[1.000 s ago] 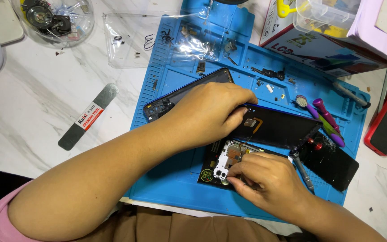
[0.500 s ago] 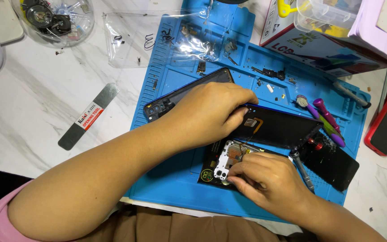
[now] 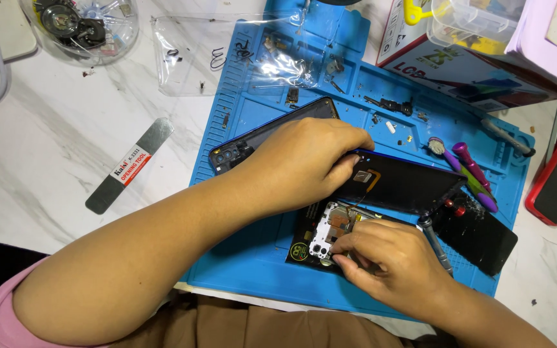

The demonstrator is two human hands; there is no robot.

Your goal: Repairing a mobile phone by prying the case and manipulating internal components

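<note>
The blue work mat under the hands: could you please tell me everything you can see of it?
The blue work mat lies flat on a white marbled table. It looks like soft rubber or silicone, with ribbed edges, a moulded ruler strip and small shallow compartments along its far side holding screws and small parts. An opened black phone, its lifted back cover, purple tools and a clear plastic bag rest on it. The left hand and right hand work above it.

Your left hand [image 3: 304, 164] props the dark back cover [image 3: 407, 183] while your right hand [image 3: 388, 261] pinches at the opened phone [image 3: 330, 232] on the blue mat [image 3: 259, 258].
</note>
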